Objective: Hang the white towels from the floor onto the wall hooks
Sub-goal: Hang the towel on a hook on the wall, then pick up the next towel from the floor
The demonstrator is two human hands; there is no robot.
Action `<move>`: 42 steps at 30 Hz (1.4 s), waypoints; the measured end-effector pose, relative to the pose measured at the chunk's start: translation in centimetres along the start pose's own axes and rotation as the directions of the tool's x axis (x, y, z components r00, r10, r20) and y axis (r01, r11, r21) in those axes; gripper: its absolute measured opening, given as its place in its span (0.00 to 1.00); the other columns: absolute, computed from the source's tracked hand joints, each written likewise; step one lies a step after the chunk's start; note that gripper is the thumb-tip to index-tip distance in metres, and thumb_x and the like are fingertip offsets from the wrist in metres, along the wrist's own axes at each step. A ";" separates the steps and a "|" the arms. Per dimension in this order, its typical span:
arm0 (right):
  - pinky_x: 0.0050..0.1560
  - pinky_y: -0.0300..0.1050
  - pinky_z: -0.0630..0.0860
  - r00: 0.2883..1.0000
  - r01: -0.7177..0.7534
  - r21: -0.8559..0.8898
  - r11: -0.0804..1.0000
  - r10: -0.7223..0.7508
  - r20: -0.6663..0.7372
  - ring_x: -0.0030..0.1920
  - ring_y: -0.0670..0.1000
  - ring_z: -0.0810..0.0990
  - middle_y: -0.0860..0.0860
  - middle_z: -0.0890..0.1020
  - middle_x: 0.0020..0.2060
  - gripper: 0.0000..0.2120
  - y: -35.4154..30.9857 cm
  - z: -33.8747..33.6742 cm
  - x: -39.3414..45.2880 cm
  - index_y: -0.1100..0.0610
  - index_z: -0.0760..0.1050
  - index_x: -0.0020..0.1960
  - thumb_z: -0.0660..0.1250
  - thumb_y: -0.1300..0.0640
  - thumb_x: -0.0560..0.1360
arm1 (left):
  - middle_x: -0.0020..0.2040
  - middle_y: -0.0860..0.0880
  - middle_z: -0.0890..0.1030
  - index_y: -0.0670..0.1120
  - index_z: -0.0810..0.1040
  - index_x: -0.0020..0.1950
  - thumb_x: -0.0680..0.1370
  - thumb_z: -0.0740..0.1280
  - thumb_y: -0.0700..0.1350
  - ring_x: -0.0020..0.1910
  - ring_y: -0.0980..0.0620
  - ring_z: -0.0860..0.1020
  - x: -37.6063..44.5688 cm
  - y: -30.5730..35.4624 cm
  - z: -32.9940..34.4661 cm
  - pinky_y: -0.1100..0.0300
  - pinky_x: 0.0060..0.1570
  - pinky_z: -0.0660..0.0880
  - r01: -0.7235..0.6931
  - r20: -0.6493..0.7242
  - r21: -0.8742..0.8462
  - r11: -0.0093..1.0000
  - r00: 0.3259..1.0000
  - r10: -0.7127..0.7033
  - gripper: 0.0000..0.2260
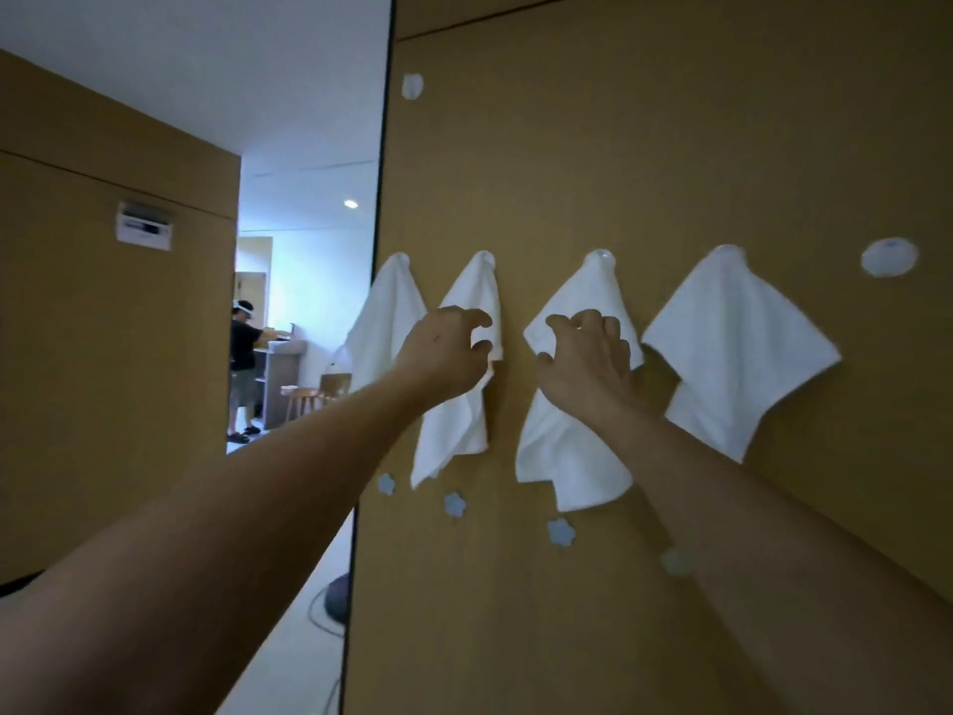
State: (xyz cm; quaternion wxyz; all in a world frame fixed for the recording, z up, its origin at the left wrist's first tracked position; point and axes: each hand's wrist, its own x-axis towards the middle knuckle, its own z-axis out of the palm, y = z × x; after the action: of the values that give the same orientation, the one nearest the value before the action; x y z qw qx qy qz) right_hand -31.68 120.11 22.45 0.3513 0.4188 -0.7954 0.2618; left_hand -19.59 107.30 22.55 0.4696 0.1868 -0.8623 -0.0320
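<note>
So, four white towels are hanging in a row on the wood wall panel (670,147), each draped from a round white hook at its top corner. Going L to R: first towel (384,322) at the panel's edge, second towel (454,430), third towel (562,446), fourth towel (737,353), which is spreading widest.

Left hand (443,353) is reaching up w/ fingers loosely curled, in front of the second towel's upper half; thumb and index fingertip are sitting apart, nothing visibly pinched betw them. Can't tell if fingertips are touching the cloth.

Right hand (588,358) is lying over the third towel's middle, fingers bent w/ tips on the cloth near its left fold at approx 11 o'clock from the palm; whether it's actually gripping the cloth isn't clear, too blurry.

An uncovered round hook (888,257) is sitting at 3 o'clock from the fourth towel, another spare hook (412,86) high up at 12 o'clock above the first towel. Small blue flower-shaped hooks (560,532) are running in a slanted line below the towels, approx 6 o'clock.

Off at 9 o'clock, thru the doorway, another person (245,374) is standing at a counter. A white wall unit (143,230) is sitting on the left panel.
</note>
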 end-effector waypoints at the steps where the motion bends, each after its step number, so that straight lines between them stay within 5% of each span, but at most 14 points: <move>1: 0.61 0.54 0.66 1.000 0.019 0.039 0.999 -0.020 0.021 0.64 0.59 0.66 0.56 0.71 0.64 0.21 -3.0 0.8 -0.6 0.52 0.70 0.68 0.60 0.52 0.76 | 0.65 0.48 0.78 0.50 0.76 0.68 0.79 0.64 0.48 0.65 0.47 0.74 -1.4 -2.3 -2.1 0.55 0.63 0.69 0.026 0.007 0.041 0.999 1.000 -0.026 0.17; 9: 0.57 0.53 0.70 0.943 0.196 0.345 0.918 -0.273 0.190 0.62 0.61 0.68 0.58 0.72 0.60 0.20 -29.8 7.0 -7.8 0.54 0.71 0.67 0.62 0.54 0.76 | 0.61 0.44 0.79 0.49 0.76 0.66 0.78 0.64 0.47 0.56 0.44 0.77 -15.7 -20.9 -21.8 0.53 0.51 0.74 0.220 0.022 0.378 0.899 0.969 -0.247 0.16; 13: 0.56 0.54 0.72 0.876 0.266 0.497 0.826 -0.423 0.234 0.60 0.63 0.70 0.59 0.72 0.59 0.14 -43.5 8.0 -12.5 0.54 0.73 0.59 0.62 0.56 0.74 | 0.64 0.44 0.77 0.48 0.75 0.68 0.78 0.65 0.48 0.63 0.43 0.75 -24.1 -27.4 -31.1 0.51 0.59 0.72 0.366 -0.035 0.503 0.783 0.914 -0.405 0.18; 16: 0.61 0.56 0.71 0.800 0.311 0.598 0.739 -0.544 0.255 0.66 0.61 0.66 0.58 0.69 0.64 0.23 -53.6 8.0 -16.1 0.53 0.68 0.70 0.63 0.54 0.75 | 0.65 0.43 0.77 0.48 0.74 0.69 0.77 0.65 0.48 0.63 0.43 0.74 -30.4 -31.1 -38.4 0.52 0.62 0.71 0.459 -0.090 0.582 0.672 0.857 -0.508 0.20; 22: 0.62 0.55 0.70 0.580 0.458 0.770 0.445 -0.805 0.120 0.65 0.62 0.67 0.59 0.71 0.64 0.21 -75.3 4.4 -25.6 0.55 0.70 0.69 0.61 0.51 0.77 | 0.65 0.45 0.75 0.49 0.72 0.71 0.77 0.64 0.49 0.64 0.43 0.72 -45.5 -35.4 -55.3 0.47 0.63 0.72 0.658 -0.324 0.678 0.328 0.668 -0.669 0.21; 28: 0.64 0.54 0.68 0.366 0.439 0.897 0.059 -0.923 -0.118 0.66 0.59 0.67 0.57 0.71 0.64 0.23 -93.3 -1.7 -36.4 0.54 0.68 0.71 0.61 0.51 0.77 | 0.63 0.45 0.76 0.47 0.75 0.66 0.78 0.65 0.50 0.61 0.43 0.73 -58.4 -35.0 -70.1 0.46 0.59 0.73 0.736 -0.576 0.676 -0.051 0.484 -0.659 0.18; 36: 0.62 0.58 0.71 0.103 0.322 0.880 -0.348 -0.911 -0.398 0.64 0.58 0.68 0.55 0.71 0.64 0.24 -111.3 -11.6 -49.0 0.51 0.66 0.71 0.63 0.49 0.77 | 0.62 0.46 0.75 0.50 0.73 0.68 0.78 0.63 0.51 0.61 0.43 0.73 -71.3 -31.4 -84.9 0.45 0.58 0.74 0.744 -0.823 0.472 -0.474 0.179 -0.539 0.19; 42: 0.62 0.55 0.70 -0.062 0.216 0.802 -0.557 -0.827 -0.558 0.66 0.61 0.68 0.58 0.71 0.64 0.24 -119.3 -20.3 -58.6 0.54 0.67 0.71 0.63 0.49 0.77 | 0.64 0.47 0.75 0.52 0.71 0.70 0.78 0.65 0.53 0.62 0.45 0.73 -79.5 -25.7 -92.5 0.50 0.58 0.73 0.704 -0.934 0.244 -0.667 -0.015 -0.358 0.21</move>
State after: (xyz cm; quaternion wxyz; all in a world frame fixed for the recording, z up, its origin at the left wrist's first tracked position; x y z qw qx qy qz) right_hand 100.23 101.63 3.95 -0.1393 0.9693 0.0305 0.2003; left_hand 102.80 122.54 4.67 0.1732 0.9537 -0.1483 0.1962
